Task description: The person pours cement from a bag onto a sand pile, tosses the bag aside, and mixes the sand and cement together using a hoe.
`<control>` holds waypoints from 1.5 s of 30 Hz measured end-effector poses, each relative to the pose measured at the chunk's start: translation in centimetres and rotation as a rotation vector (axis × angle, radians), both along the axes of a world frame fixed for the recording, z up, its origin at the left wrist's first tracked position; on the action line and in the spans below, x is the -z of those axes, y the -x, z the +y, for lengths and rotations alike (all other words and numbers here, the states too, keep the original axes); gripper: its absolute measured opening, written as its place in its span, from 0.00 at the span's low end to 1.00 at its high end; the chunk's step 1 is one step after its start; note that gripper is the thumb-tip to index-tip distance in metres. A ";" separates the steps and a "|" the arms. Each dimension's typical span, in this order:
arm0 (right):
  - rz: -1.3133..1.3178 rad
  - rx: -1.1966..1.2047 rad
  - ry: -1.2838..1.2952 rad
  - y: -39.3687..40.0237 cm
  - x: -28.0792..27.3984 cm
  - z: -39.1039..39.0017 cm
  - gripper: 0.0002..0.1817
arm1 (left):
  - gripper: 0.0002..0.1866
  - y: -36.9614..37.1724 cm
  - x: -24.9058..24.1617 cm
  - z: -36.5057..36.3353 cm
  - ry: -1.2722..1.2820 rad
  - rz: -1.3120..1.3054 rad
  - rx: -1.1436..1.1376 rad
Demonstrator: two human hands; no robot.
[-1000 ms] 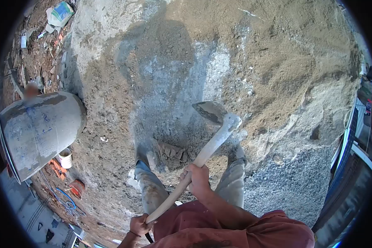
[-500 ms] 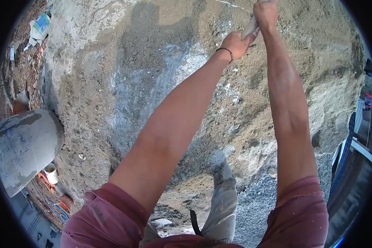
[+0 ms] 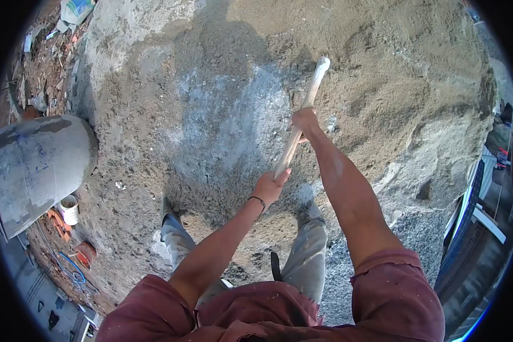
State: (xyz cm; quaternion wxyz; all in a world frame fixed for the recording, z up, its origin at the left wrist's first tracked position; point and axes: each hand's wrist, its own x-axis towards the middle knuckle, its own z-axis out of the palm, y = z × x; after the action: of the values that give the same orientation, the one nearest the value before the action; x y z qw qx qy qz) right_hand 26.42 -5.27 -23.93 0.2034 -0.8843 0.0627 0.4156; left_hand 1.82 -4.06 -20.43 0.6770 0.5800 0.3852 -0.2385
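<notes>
Standing astride a patch of sandy, pale-dusted ground [image 3: 222, 142], a person grips a long wooden tool handle [image 3: 293, 139], the left hand [image 3: 269, 187] closed round its near end and the right hand [image 3: 306, 119] wrapped higher up, a spacing that seems meant for leverage and aim. The handle slants forward beyond the right hand to a whitened tip [image 3: 323, 61] at the ground, where any blade is hidden; a white bucket [image 3: 69, 210] sits well off to the left.

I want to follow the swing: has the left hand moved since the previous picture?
Yes. The left hand came back toward the body, from beside the pale ground patch's far end to below its near end.
</notes>
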 end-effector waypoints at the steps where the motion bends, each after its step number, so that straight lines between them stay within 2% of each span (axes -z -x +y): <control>1: 0.024 0.123 0.004 1.6 0.0 -0.1 0.38 | 0.35 3.5 -1.7 0.1 -0.047 -0.001 0.035; 2: 0.036 0.112 0.001 3.6 1.4 -1.1 0.38 | 0.35 7.5 -3.4 0.0 -0.092 0.005 0.071; 4: -0.031 0.256 -0.205 7.4 4.2 -2.8 0.23 | 0.35 15.8 -6.9 1.1 -0.062 -0.043 0.094; 6: -0.049 0.537 -0.253 16.8 -0.1 -1.8 0.18 | 0.33 23.1 -11.5 3.9 -0.059 0.002 0.120; 7: -0.049 0.575 -0.293 21.5 -1.7 -2.3 0.18 | 0.30 27.5 -12.5 4.5 -0.053 0.102 0.227; 8: -0.125 0.572 -0.272 26.2 -1.9 -3.4 0.16 | 0.29 31.0 -15.5 5.3 -0.018 0.058 0.222; 9: -0.018 0.708 -0.358 30.3 -6.8 -2.8 0.14 | 0.29 34.2 -18.8 6.0 -0.018 0.122 0.232; 10: 0.065 0.724 -0.429 34.2 -8.8 -3.8 0.13 | 0.27 38.2 -20.8 6.1 -0.084 0.124 0.255; 12: 0.295 0.869 -0.379 39.9 -14.2 -4.0 0.13 | 0.25 43.5 -24.9 7.8 -0.058 0.268 0.351; 13: 0.410 0.955 -0.354 41.1 -16.0 -3.9 0.13 | 0.25 54.4 -20.4 5.3 0.013 0.125 0.190; 15: 0.390 0.964 -0.370 40.1 -17.5 -3.2 0.13 | 0.25 47.8 -26.1 8.7 -0.291 0.083 0.448; 17: 0.304 0.943 -0.447 37.1 -18.7 -2.5 0.12 | 0.24 42.5 -25.5 9.5 -0.264 0.010 0.328; 18: 0.234 0.906 -0.512 32.8 -18.8 -2.0 0.12 | 0.23 39.7 -23.5 9.1 -0.401 -0.004 0.437; 19: 0.223 0.871 -0.614 28.2 -18.8 -1.8 0.11 | 0.22 36.0 -21.1 8.3 -0.459 -0.113 0.367; 20: 0.116 0.848 -0.640 23.3 -18.4 -0.9 0.08 | 0.24 30.4 -19.4 8.3 -0.449 -0.169 0.323; 21: -0.035 0.728 -0.698 18.3 -18.3 0.1 0.07 | 0.25 26.2 -15.6 7.5 -0.424 -0.192 0.289; 22: -0.151 0.620 -0.767 13.2 -18.0 1.3 0.07 | 0.26 20.5 -12.5 7.1 -0.469 -0.293 0.262; 23: -0.266 0.529 -0.827 8.7 -17.6 2.5 0.12 | 0.27 14.5 -9.9 6.9 -0.389 -0.362 0.151; 24: -0.418 0.342 -0.753 4.3 -17.0 3.9 0.18 | 0.27 8.7 -7.1 6.9 -0.362 -0.456 0.087; 25: -0.523 0.257 -0.735 0.7 -16.0 5.4 0.23 | 0.29 2.6 -6.3 8.0 -0.247 -0.455 0.050; 26: -0.651 0.186 -0.742 -3.4 -12.8 6.4 0.22 | 0.32 -2.8 -4.7 8.8 -0.169 -0.442 0.044; 27: -0.648 0.133 -0.681 -5.8 -11.5 7.9 0.23 | 0.34 -7.6 -2.4 9.1 -0.213 -0.416 0.031; 29: -0.592 0.034 -0.487 -11.9 -4.4 9.3 0.20 | 0.33 -13.4 -0.2 10.3 -0.235 -0.344 0.016; 31: -0.467 -0.100 -0.267 -12.2 2.2 10.0 0.20 | 0.33 -13.5 2.4 10.5 -0.285 -0.311 0.002; 32: -0.402 -0.136 -0.178 -10.5 5.4 9.7 0.20 | 0.33 -11.6 4.2 9.8 -0.231 -0.206 0.036; 33: -0.216 -0.201 -0.027 -5.9 6.6 9.3 0.20 | 0.33 -8.9 5.7 8.7 -0.166 -0.090 0.070; 34: -0.088 -0.108 -0.100 -1.2 9.1 7.8 0.23 | 0.33 -4.1 5.9 8.0 -0.062 -0.010 0.072; 35: -0.246 -0.346 0.011 -0.5 15.4 6.4 0.24 | 0.33 0.2 7.7 7.0 -0.190 -0.028 0.087; 36: -0.482 -0.449 0.078 1.1 18.6 6.0 0.23 | 0.34 2.4 9.0 6.7 -0.323 -0.065 0.104; 37: -0.709 -0.540 0.172 2.8 19.2 4.7 0.22 | 0.34 3.5 7.5 7.0 -0.310 -0.082 0.138; 38: -0.705 -0.542 0.191 3.8 14.9 4.0 0.22 | 0.35 5.2 5.5 6.3 -0.280 -0.080 0.172; 40: 0.122 -0.093 -0.051 6.7 3.7 5.8 0.24 | 0.34 8.6 0.4 5.3 -0.210 -0.043 0.139; 42: 0.177 -0.084 -0.018 9.7 -0.4 6.6 0.25 | 0.33 12.2 -4.0 4.8 -0.163 -0.037 0.096; 45: 0.250 0.003 -0.043 15.9 -3.3 6.6 0.23 | 0.28 23.5 -8.9 3.7 -0.178 -0.119 0.003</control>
State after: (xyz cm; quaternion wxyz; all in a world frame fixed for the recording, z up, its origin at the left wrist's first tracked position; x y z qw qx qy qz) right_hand 10.56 1.35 -20.65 0.2136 -0.8209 0.0801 0.5236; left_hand -21.69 -0.33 -11.52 0.6440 0.6516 0.3633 -0.1695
